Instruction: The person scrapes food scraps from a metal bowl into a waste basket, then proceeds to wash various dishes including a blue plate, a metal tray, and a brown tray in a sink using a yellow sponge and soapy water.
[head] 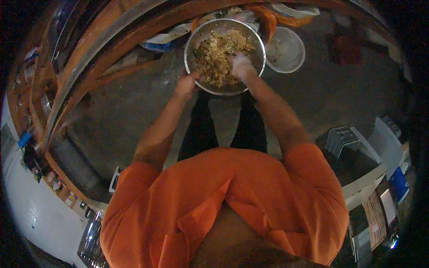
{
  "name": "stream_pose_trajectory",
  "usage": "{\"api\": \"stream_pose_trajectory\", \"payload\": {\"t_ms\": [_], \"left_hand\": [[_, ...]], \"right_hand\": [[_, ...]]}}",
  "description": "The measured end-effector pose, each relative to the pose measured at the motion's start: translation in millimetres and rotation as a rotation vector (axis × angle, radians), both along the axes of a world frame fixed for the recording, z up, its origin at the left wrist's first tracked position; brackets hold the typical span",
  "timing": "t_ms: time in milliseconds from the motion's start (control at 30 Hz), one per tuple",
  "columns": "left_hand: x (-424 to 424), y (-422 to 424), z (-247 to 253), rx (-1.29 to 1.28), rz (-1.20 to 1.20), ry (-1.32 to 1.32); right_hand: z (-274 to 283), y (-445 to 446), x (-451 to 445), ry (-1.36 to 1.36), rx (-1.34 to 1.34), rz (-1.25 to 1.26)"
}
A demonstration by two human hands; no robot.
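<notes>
A round metal bowl (225,92) is in front of me, above my feet in the view. It holds a pale, yellowish-brown chopped food mixture (214,55) with bits of green. My left hand (187,83) grips the bowl's near left rim, thumb over the edge. Reaching over the right rim, my right hand (242,67) is inside the bowl at the mixture. That hand looks whitish and is blurred, and its fingers are partly hidden, so I cannot tell whether they hold any food.
A pale round basin (291,53) with some residue stands just right of the bowl. Curved wooden beams (110,37) cross the upper left. Behind the bowl lie an orange cloth or bag (268,16) and other items. A white plastic chair (342,139) is at the right.
</notes>
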State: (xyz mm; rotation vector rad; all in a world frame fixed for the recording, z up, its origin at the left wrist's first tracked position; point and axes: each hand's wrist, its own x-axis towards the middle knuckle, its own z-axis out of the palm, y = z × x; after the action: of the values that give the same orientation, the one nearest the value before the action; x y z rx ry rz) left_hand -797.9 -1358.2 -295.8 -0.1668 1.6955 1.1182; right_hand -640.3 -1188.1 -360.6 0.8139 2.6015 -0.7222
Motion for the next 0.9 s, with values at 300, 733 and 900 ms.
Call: {"api": "stream_pose_trajectory", "payload": {"t_ms": [300,733,900], "left_hand": [[-2,-18,-64,0.000,0.137,-0.060],[25,-16,-59,0.167,0.245,-0.235],[65,19,-48,-0.027,0.284,-0.210]], "right_hand": [[38,73,17,0.653,-0.653,-0.480],[15,-40,-10,0.474,0.086,0.063],[70,-70,81,0.387,0.344,0.057]]}}
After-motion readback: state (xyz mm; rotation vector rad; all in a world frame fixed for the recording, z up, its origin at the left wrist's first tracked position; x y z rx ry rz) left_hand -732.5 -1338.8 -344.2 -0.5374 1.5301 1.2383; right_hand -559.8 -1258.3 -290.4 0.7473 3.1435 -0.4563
